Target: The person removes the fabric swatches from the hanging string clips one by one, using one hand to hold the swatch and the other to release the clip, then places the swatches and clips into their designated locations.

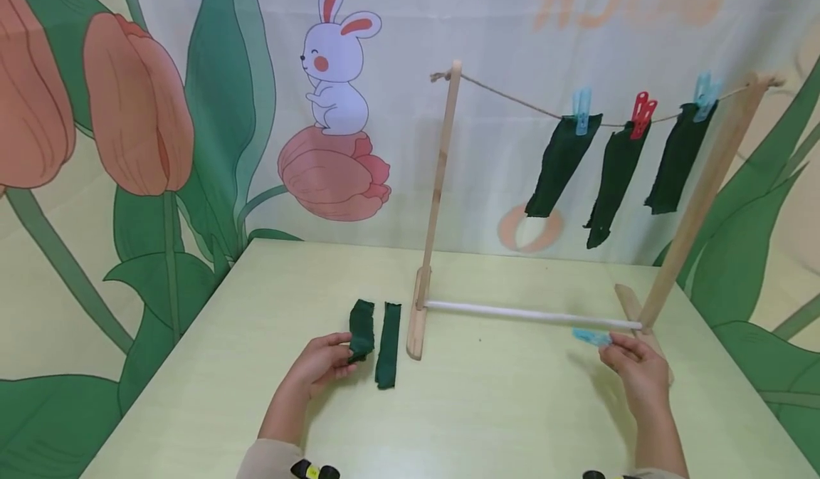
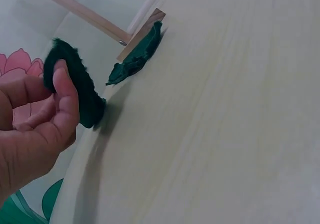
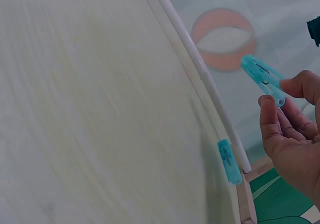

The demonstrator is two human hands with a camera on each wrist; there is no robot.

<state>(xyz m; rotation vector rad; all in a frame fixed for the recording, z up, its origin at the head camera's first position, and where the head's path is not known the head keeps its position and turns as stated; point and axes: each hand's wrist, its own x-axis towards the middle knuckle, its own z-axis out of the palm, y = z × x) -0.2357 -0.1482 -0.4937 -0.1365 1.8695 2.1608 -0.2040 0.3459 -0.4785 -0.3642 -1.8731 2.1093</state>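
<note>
My left hand (image 1: 322, 362) pinches a dark green cloth strip (image 1: 362, 326) by its near end, thumb and fingertips on it. In the left wrist view this strip (image 2: 80, 87) hangs from the fingers, close over the table. A second green strip (image 1: 388, 347) lies just to its right. My right hand (image 1: 640, 374) pinches a light blue clothespin (image 3: 261, 77) between thumb and fingers at its handle end. Another light blue clothespin (image 3: 230, 161) lies on the table beside the white rod (image 3: 200, 72), in the right wrist view.
A wooden rack with a left post (image 1: 438, 180) and right post (image 1: 705, 201) stands on the table (image 1: 500, 422). From its sagging rope (image 1: 506, 96) hang three green strips, clipped by two blue pegs and a red clothespin (image 1: 643, 116). A printed curtain (image 1: 410, 38) backs it.
</note>
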